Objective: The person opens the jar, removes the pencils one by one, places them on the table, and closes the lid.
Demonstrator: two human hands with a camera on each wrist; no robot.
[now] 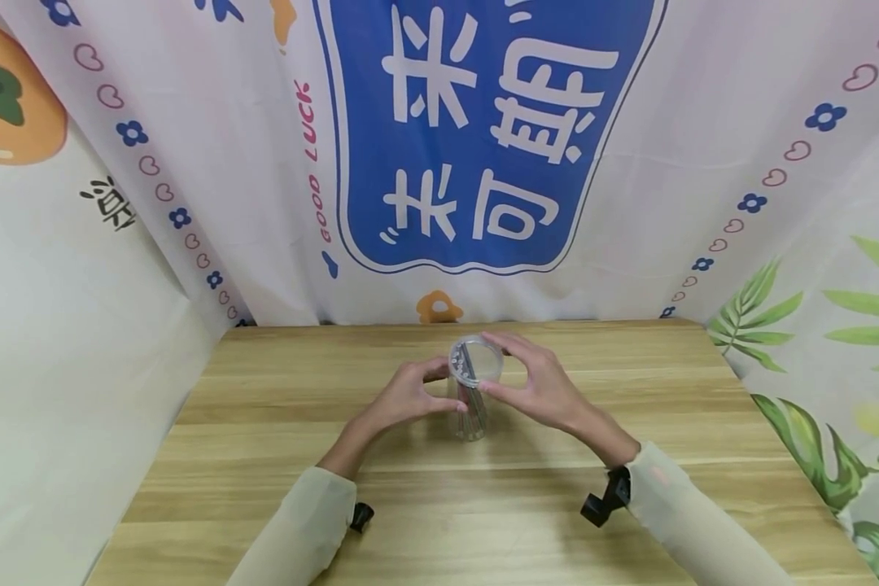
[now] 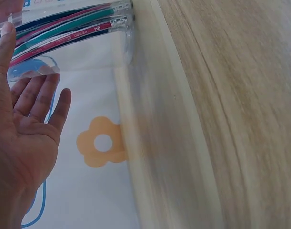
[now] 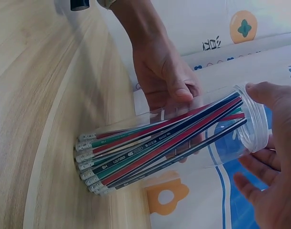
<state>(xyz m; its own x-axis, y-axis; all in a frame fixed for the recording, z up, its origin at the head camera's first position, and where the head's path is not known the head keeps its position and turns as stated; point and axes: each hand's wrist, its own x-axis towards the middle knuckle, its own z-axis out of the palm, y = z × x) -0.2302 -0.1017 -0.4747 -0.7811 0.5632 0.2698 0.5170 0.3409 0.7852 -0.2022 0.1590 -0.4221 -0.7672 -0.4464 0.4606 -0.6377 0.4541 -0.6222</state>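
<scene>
Holding at the rim with the right hand (image 1: 545, 384) and lower down with the left hand (image 1: 403, 396), both touching a tall clear jar (image 3: 215, 156), upright between them near the worktop's (image 1: 469, 509) far edge, holding leaning red, green and dark pencils (image 3: 159, 137), silver ends down.

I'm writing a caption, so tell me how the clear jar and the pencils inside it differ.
The clear jar is transparent and colourless, while the pencils are red, green and dark. The clear jar is a wide cylinder; the pencils are thin rods. The clear jar is upright, whereas the pencils lean at a slant within it. Both are longer than they are wide.
</scene>
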